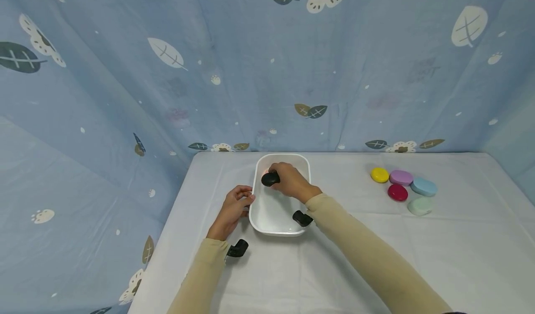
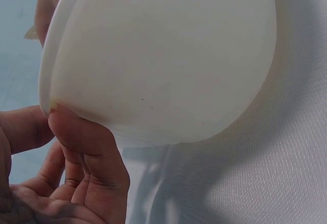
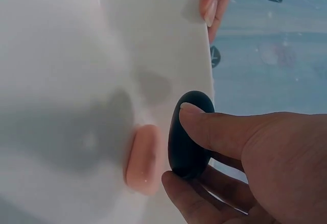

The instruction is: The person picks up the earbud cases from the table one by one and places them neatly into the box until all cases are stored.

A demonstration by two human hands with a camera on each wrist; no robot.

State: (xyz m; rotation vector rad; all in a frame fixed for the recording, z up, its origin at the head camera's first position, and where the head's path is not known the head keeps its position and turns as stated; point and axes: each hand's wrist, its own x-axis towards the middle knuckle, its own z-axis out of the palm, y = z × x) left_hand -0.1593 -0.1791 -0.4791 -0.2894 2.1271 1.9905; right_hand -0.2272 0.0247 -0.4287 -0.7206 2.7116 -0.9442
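A white rectangular tub (image 1: pixel 277 212) with rounded corners stands on the table. My left hand (image 1: pixel 231 210) pinches its left rim between thumb and finger; the left wrist view shows this hand (image 2: pixel 94 170) against the tub's outer wall (image 2: pixel 168 60). Over the far part of the tub, my right hand (image 1: pixel 292 180) holds a smooth black oval piece (image 1: pixel 270 179). Thumb and fingertips grip that black piece (image 3: pixel 188 137) in the right wrist view. Beside it, apart from the fingers, a salmon-pink oval piece (image 3: pixel 144 158) lies inside the tub, mostly hidden in the head view.
Right of the tub lie several similar rounded pieces on the white-covered table (image 1: pixel 342 258): yellow (image 1: pixel 380 175), purple (image 1: pixel 401 178), light blue (image 1: pixel 424 186), red (image 1: pixel 397 192) and pale green (image 1: pixel 420 206). A blue patterned curtain (image 1: pixel 251 72) hangs behind the table and along its left side.
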